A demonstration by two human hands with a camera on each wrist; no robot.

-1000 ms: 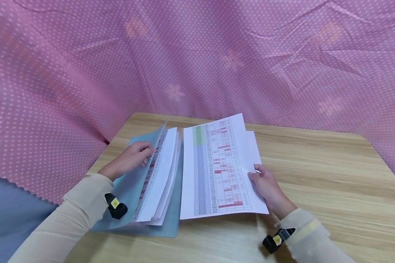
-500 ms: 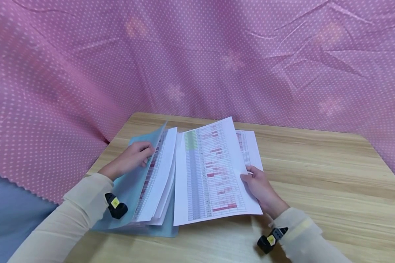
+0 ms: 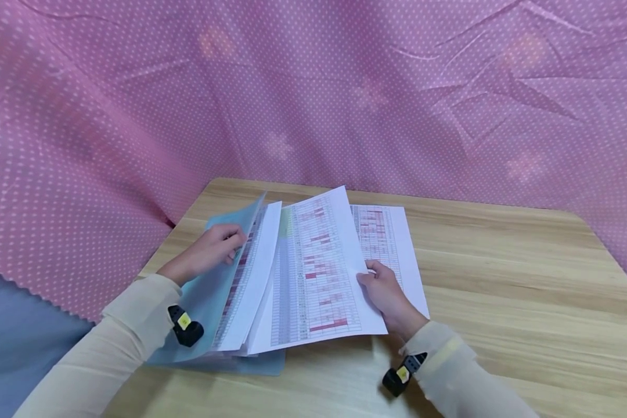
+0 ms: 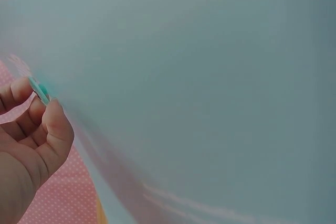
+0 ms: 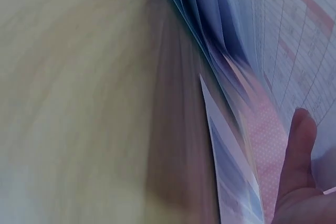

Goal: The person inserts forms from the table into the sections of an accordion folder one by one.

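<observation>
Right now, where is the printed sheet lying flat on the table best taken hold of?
Judging by its pose, the flat sheet is best taken at its free right edge, from the right: its left part lies under the lifted sheet held by the right hand.

The head view looks forward and down from above the pale wooden table, far enough to take in both hands and the pink dotted cloth backdrop filling the upper frame. The left wrist view sits very close behind the translucent blue plastic folder cover, which fills nearly its whole frame. The right wrist view looks low along the tabletop from under the printed white sheet. Both wrist views share things with the head view: the folder cover, the sheet.
</observation>
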